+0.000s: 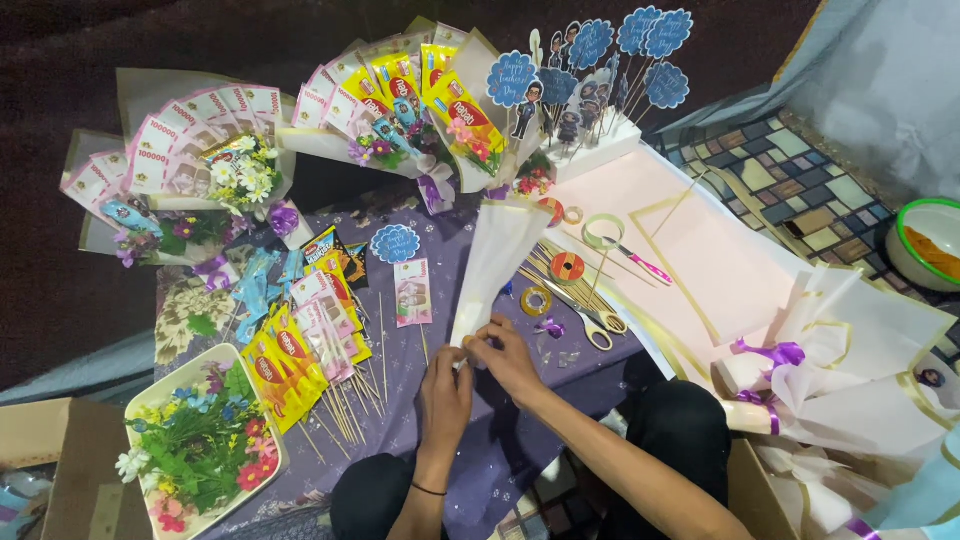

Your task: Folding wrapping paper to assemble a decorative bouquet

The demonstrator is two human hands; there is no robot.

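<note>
My left hand [445,392] and my right hand [506,355] meet at the narrow lower end of a cream paper bouquet wrap [494,262]. The wrap lies as a cone on the purple cloth [440,440], its wide end pointing away from me. Both hands pinch the gathered paper at its base. A thin black band sits on my left wrist. Beside my right hand lie scissors [597,326], tape rolls [567,266] and a small purple ribbon bow [548,327].
Finished bouquets of banknotes and snack packets [205,150] fan out at the back. Paper topper picks [600,60] stand in a white block. A tray of artificial flowers [200,440] sits front left, skewered packets [300,350] beside it. Pink paper sheets [690,250] and wrapped bouquets [850,370] lie right.
</note>
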